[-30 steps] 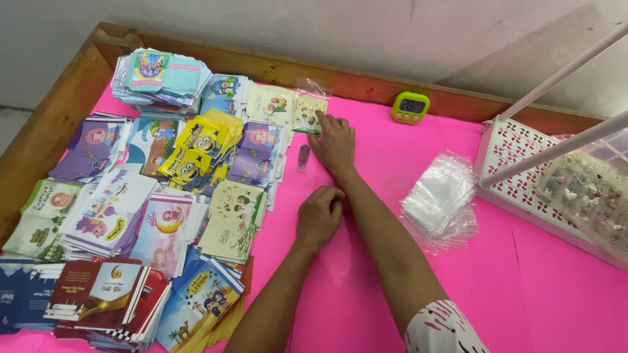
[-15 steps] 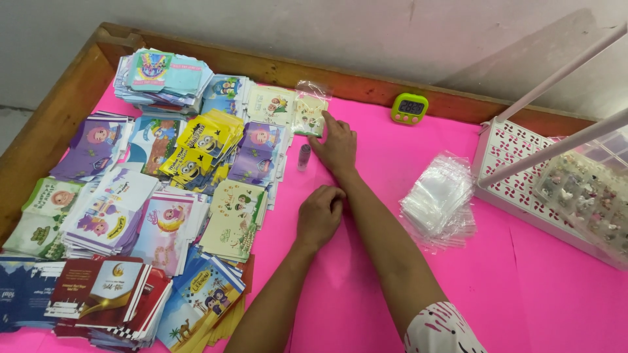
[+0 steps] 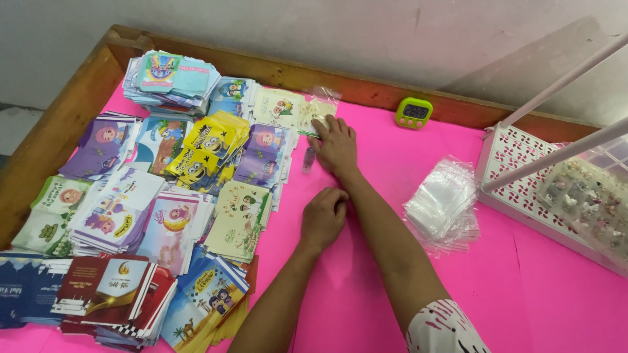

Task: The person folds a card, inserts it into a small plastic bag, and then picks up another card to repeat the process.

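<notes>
- Pale printed card in a clear plastic sleeve: at the far edge of the pink tabletop, under the right hand's flat fingertips; barely shifted since a second ago.
- Left hand: loosely curled, empty, unmoved.
- Small lilac tube: just beside the right hand.
- Stack of clear plastic bags: untouched, well apart.

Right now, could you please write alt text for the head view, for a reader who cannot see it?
A person's right hand rests on a small clear-wrapped packet at the far side of a pink table, while the left hand lies loosely curled nearer in. Stacks of colourful printed envelopes fill the left; clear plastic bags, a green timer and a white basket sit right.
</notes>
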